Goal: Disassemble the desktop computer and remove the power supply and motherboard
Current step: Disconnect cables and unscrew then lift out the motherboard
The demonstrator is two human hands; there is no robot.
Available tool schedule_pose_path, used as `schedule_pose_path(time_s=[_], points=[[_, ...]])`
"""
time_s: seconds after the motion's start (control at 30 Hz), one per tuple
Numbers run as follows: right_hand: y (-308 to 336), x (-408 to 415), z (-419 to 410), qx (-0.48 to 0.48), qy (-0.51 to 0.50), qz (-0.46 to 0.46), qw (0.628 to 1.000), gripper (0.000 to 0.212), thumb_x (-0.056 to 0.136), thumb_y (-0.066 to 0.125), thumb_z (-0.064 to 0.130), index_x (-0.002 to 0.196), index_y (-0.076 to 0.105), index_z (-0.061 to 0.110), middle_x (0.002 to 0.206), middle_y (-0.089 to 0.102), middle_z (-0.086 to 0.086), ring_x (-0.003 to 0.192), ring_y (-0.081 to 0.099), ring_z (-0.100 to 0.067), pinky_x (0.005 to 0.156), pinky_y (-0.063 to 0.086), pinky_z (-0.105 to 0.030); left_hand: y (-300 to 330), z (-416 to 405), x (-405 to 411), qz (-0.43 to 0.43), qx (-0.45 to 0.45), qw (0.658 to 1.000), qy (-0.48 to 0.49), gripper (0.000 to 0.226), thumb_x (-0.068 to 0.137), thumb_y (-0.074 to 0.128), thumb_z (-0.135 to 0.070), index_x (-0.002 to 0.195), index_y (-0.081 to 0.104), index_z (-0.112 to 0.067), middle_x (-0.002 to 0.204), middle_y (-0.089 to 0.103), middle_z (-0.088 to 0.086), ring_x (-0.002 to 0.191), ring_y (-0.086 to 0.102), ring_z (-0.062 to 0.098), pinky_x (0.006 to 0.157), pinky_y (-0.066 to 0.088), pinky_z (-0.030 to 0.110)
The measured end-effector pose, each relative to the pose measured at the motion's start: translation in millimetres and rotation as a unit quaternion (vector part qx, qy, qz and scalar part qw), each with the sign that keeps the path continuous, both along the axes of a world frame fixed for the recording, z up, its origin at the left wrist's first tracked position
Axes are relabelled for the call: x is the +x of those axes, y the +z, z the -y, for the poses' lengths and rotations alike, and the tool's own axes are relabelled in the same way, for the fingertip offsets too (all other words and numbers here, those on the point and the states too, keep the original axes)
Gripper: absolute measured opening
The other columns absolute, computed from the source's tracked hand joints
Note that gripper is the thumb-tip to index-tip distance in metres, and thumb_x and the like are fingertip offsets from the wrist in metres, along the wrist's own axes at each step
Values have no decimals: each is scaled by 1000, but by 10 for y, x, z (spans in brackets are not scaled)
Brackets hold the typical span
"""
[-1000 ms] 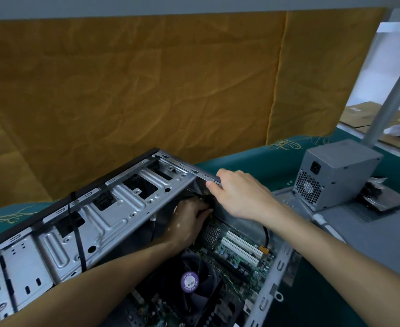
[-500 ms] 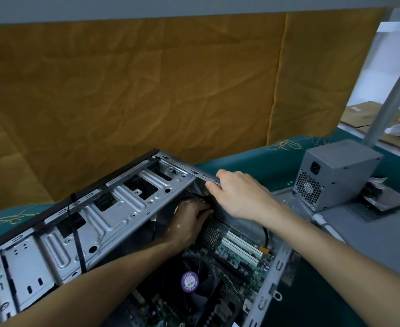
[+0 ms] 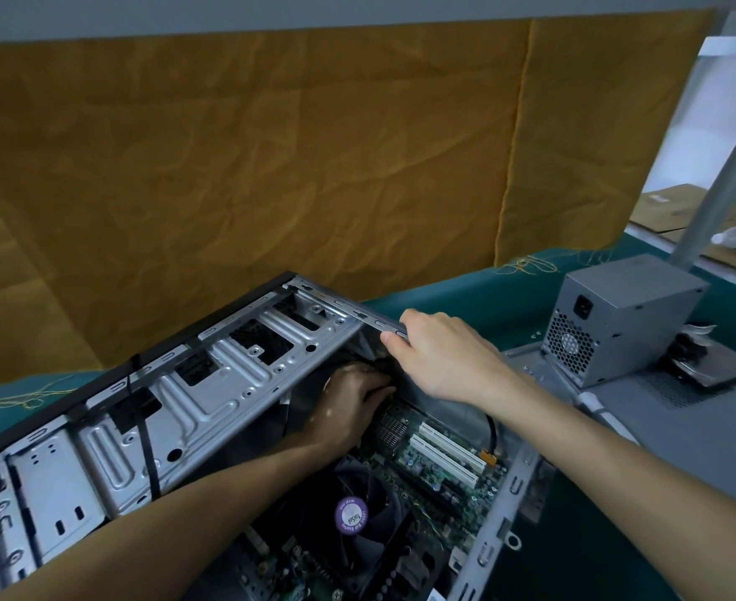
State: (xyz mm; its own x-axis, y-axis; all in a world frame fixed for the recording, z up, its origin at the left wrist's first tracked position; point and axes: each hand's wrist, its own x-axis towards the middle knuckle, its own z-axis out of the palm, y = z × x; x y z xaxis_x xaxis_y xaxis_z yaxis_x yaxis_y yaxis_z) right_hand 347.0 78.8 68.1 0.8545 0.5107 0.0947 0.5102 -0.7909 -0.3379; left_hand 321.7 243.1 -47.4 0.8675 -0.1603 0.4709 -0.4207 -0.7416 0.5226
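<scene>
Green table (image 3: 466,305): right hand (image 3: 440,353) grips case (image 3: 210,383) rim; left hand (image 3: 348,405) inside, grip unclear.

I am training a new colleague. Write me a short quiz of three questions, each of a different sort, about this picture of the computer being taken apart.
1. True or false: the power supply is already out of the case.
2. Which hand grips the case's top edge? A. left hand B. right hand C. neither
3. Fill in: the fan with the purple sticker sits on the ____, which is not yet removed.

Key: 1 true, it stands on the grey panel to the right. 2 B; the left hand reaches deep inside, and what it holds is hidden. 3 motherboard.
</scene>
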Motion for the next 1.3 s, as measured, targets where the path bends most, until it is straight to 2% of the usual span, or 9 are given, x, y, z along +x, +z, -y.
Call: schedule_pose_path(time_s=[0.17,0.27,0.43,0.53,0.7,0.9,1.07,1.17,1.3], points=[[8,9,-4,-3,-1,-4,1000,42,106,36,50,78,39,19,70,45,0,71,44,-32,63,32,-41,-13,1,32,-6,-15,999,32,16,97,67,-17,91,78,-8,90,75,6,85,66,18,77,50,40],[8,-3,2,-1,0,-3,1000,42,106,36,50,78,39,19,71,46,0,71,46,-32,63,32,-41,0,12,11,-14,-32,998,43,16,97,66,-16,93,79,-8,92,76,6,87,68,18,78,51,41],[9,-5,1,0,1,2,1000,42,106,36,50,85,45,15,71,47,0,72,47,-32,62,33,-41,42,18,-8,-10,4,1000,6,13,95,68,-12,94,79,-5,94,76,10,89,67,25,79,50,41],[15,-3,-2,-4,-1,1,1000,42,107,35,50,85,46,15,73,49,-1,72,48,-31,62,34,-41,32,17,7,-17,-5,999,29,17,98,65,-16,93,78,-6,92,75,10,87,67,23,78,50,43],[15,-10,0,-7,-5,1,1000,42,107,35,49,86,46,15,73,48,-2,72,47,-32,63,34,-41,39,11,-20,-9,7,1000,6,15,97,67,-13,91,77,-3,91,74,11,87,65,25,78,48,40],[13,0,11,-4,-1,4,1000,42,107,35,49,86,47,15,73,51,-2,60,41,-15,60,32,-40,53,9,-5,-22,-26,999,40,19,98,65,-15,90,77,-4,91,75,8,86,68,19,76,51,42],[-4,-4,2,-2,-2,14,1000,40,107,36,48,82,43,17,71,47,0,65,42,-25,61,30,-41,79,58,-78,-8,7,999,-31,20,98,65,-19,94,78,-3,92,74,10,87,68,24,77,51,42],[-14,11,5,2,-1,17,1000,41,106,37,48,79,41,17,70,47,-1,65,44,-27,58,30,-41,69,39,-46,-19,4,1000,-2,15,97,68,-16,98,78,-5,96,76,10,92,69,25,81,52,43],[-27,44,9,11,1,22,1000,43,105,39,49,76,40,18,70,49,-2,59,41,-16,50,25,-37,164,63,-82,-69,-3,998,1,13,95,69,-18,96,77,-9,96,76,1,89,69,15,79,52,34]])
